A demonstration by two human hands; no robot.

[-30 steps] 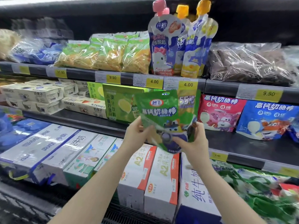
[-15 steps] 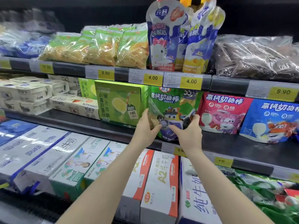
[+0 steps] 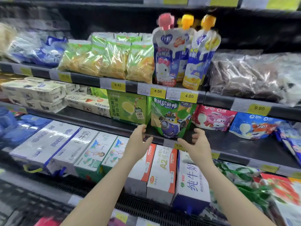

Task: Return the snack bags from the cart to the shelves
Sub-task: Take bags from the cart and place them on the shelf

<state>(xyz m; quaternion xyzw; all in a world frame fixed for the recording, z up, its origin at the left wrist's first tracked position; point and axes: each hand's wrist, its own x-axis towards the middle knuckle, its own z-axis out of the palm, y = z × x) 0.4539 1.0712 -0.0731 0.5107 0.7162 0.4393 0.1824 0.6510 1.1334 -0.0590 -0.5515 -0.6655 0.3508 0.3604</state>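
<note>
Green snack bag (image 3: 171, 118) stands upright on the middle shelf (image 3: 244, 144), near its front lip, at about 12 o'clock from both hands. At the bag's 9 o'clock, touching or just beside it, a green drink carton (image 3: 128, 108); at its 3 o'clock, a pink snack bag (image 3: 213, 116), then a blue snack bag (image 3: 254, 126) further out. Price tags on the shelf edge run above and below.

Left hand (image 3: 138, 141): fingers loosely curled, thumb spread, gripping nothing; fingertips sit by the bag's lower left corner, contact uncertain. Right hand (image 3: 197, 141): fingers spread and relaxed, just beside the lower right corner, apparently clear of it.

Judgement: placement looks done. Risks:
- Bag is soft and bottom-narrow; with no grip on it, it could slump forward off the lip.
- A brushing finger on withdrawal could tip it.
- It leans close to the carton; a nudge could push it askew across the pink bag's front.
</note>
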